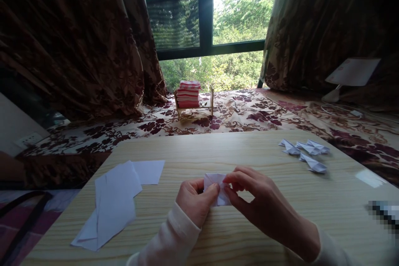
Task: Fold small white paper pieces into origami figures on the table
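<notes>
A small folded piece of white paper (215, 178) is held between my two hands above the middle of the wooden table (193, 149). My left hand (196, 199) grips its left side, the thumb pressed flat on the front. At the paper's right edge, the thumb and forefinger of my right hand (252, 195) pinch it. Sheets of white paper (116, 199) lie loosely overlapped on the left of the table. Several folded paper pieces (313, 164) with pointed ends sit grouped at the far right.
Past the table, a small wooden rack (212, 102) holds a stack of pink striped cloths (188, 93) on a flowered cover. A white lamp (352, 72) with a cord stands at the right. A blurred dark object (385, 212) lies at the table's right edge.
</notes>
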The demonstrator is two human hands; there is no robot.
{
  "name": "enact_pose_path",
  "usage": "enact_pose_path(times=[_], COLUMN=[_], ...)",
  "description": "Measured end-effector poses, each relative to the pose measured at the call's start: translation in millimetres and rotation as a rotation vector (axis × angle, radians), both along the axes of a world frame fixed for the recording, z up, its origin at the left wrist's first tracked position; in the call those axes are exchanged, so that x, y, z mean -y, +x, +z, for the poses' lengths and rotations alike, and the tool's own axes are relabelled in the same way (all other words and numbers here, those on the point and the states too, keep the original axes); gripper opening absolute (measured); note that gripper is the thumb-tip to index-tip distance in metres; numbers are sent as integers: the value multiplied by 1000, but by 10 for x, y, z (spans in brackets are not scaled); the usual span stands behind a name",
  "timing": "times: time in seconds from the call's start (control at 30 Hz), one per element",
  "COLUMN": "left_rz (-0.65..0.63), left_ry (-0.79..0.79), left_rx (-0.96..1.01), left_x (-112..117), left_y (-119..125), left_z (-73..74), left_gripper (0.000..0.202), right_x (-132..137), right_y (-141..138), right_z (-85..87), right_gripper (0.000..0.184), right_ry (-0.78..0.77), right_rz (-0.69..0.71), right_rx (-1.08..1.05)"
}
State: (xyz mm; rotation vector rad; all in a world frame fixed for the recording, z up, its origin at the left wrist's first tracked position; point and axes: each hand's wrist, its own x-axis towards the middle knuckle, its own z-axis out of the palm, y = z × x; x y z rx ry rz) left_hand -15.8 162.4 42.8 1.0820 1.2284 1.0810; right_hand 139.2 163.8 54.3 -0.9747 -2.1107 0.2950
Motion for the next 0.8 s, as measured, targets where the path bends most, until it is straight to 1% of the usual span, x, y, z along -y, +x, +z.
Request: enact_pose_path(times=[0.13,0.27,0.4,0.5,0.67,0.8], left_rz=[7,0,-2,3,4,13], left_ry=[23,29,-10,-49,-61,-51], left_rx=[-57,-66,-5,46,82,95], left_x=[-5,-13,-24,-32,-32,-28], left_y=[-5,-15,-31,-39,-36,-33], left_z=[-11,-39,-46,-39,-29,-25], left_gripper=[26,26,27,28,30,34], right_x=[10,26,30,24,14,10], right_y=[1,11,16,23,37,39], right_z=[-9,29,95,112,73,57], right_gripper=[12,18,23,23,19,20], right_ry=[75,170,247,299,321,316], right_rz=[6,11,54,69,74,76], right_rx=[92,185,223,238,256,257])
